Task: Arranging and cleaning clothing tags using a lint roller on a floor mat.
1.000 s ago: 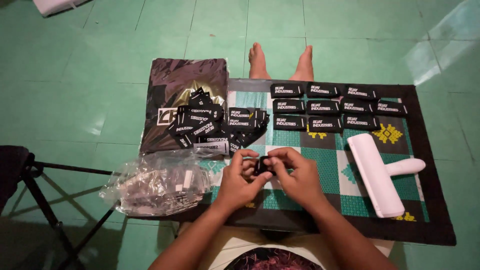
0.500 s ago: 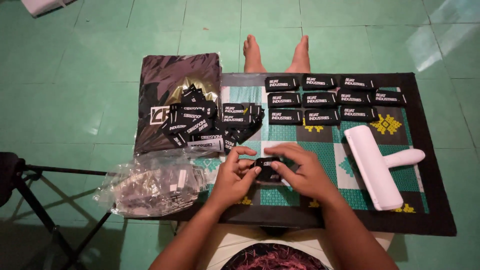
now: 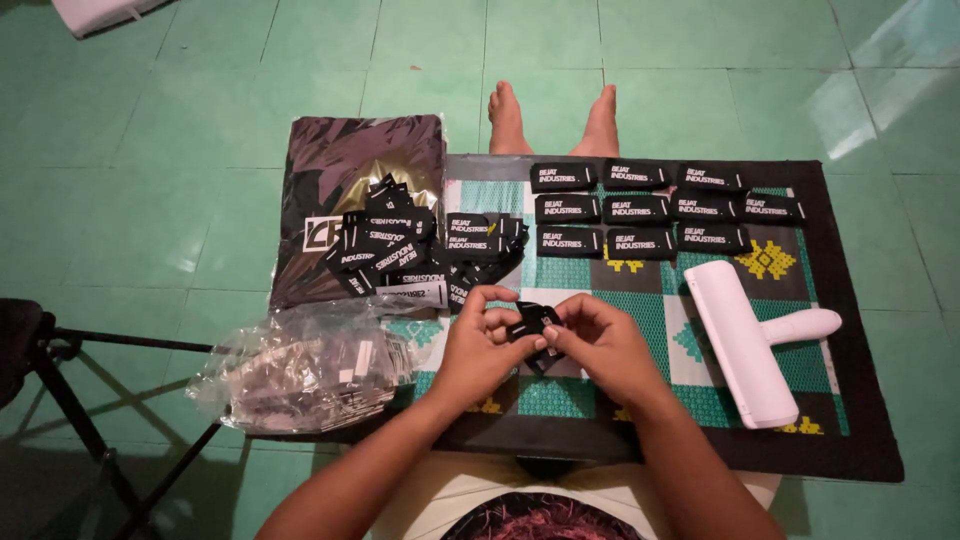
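**Both hands pinch one black label over the patterned mat**

Landmark: the green patterned mat (image 3: 850,330) with a black border.

Hands: left hand (image 3: 478,345) and right hand (image 3: 600,342) meet above the mat's near-centre, fingers curled in, not spread. Both pinch the same small black woven label (image 3: 530,325) between thumbs and fingertips; it sits just off the mat surface, between the two hands.

Counts: on the mat's far half, ten flat black rectangular labels with white lettering (image 3: 636,209), in three rows: three in the far row, four in the middle, three in the near row. At the mat's left edge, a loose heap of the same labels (image 3: 400,250), overlapping, too jumbled to count. One white lint roller (image 3: 745,340) lies on the mat's right part, handle pointing right.

Packages: one dark glossy flat bag (image 3: 350,170) with a gold patch lies just left of the mat's far corner, partly under the heap. One crumpled clear plastic bag (image 3: 300,365) lies off the mat's near-left corner, contents unclear.

Two bare feet (image 3: 552,120) sit on the green floor tiles beyond the mat's far edge.
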